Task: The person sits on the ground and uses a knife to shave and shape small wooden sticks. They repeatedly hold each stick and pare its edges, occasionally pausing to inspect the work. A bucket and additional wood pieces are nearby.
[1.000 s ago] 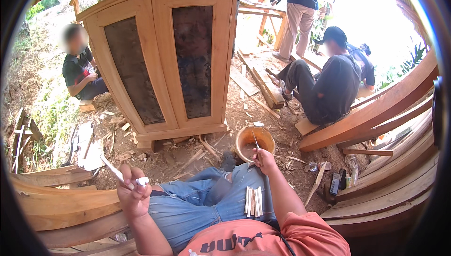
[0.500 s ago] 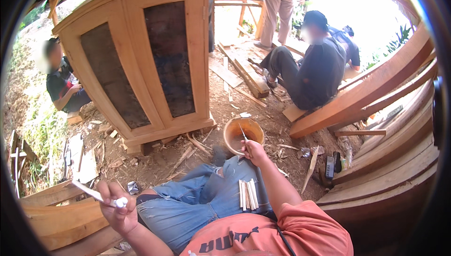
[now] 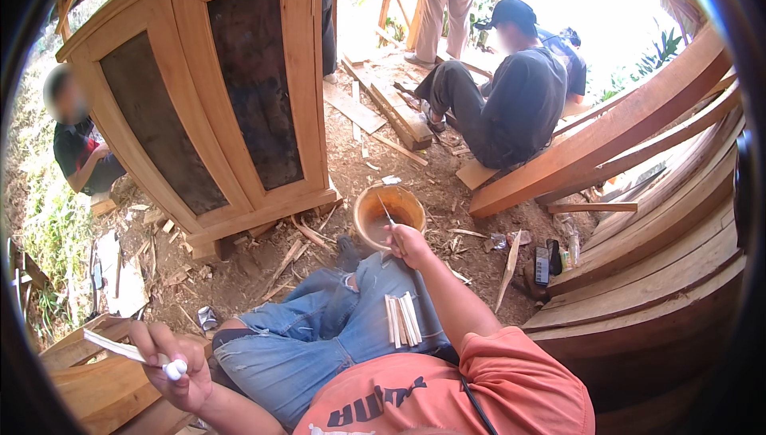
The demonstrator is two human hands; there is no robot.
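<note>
My left hand (image 3: pixel 177 363), at the lower left, is closed on a pale thin strip (image 3: pixel 112 346). A small white piece with rounded ends (image 3: pixel 175 369) shows at its fingers; its kind I cannot make out. My right hand (image 3: pixel 408 245) grips a slim pointed tool (image 3: pixel 386 210), perhaps a knife, with its tip rising over an orange-brown bucket (image 3: pixel 420 213). That hand is beside the bucket's near rim, by my knee. Several short pale wood strips (image 3: pixel 403 319) lie side by side on my jeans (image 3: pixel 311 319).
A wooden cabinet (image 3: pixel 182 96) with two dark panels stands ahead on the left. A person in dark clothes (image 3: pixel 519 104) sits ahead on the right; others are farther off and at far left. Large timbers (image 3: pixel 610 148) line the right, and wood scraps (image 3: pixel 351 104) litter the ground.
The whole view has shifted, so the cabinet, bucket and people appear farther left and higher. Both hands keep hold of the same things, the right one still at the bucket.
</note>
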